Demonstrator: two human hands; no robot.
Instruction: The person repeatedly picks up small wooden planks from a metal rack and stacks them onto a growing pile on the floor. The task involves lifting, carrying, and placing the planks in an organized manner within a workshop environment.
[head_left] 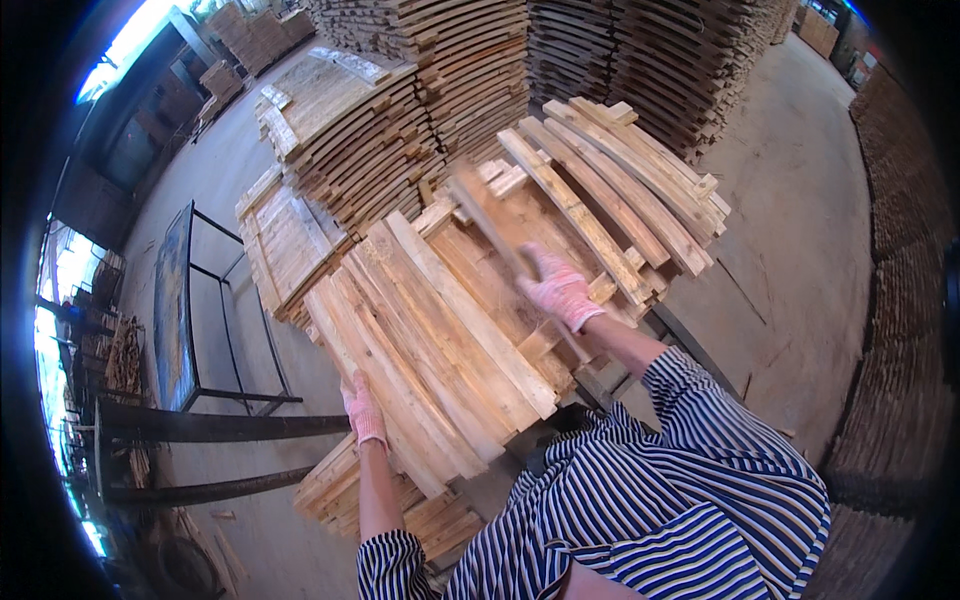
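My right hand, in a pink-and-white knit glove, is closed round a narrow wooden slat. The slat is smeared by motion and slants across a gap in the layer of boards. My left hand, in the same kind of glove, lies with its fingers extended against the outer edge of the leftmost board. Between the hands, several pale wooden boards lie side by side on top of a stack. Right of the gap, more slats lie in a row on the same stack.
Tall stacks of slats stand behind the work, with dark stacks beyond. A lower stack adjoins at the left. A black metal frame stands on the concrete floor. More piled wood lines the right side.
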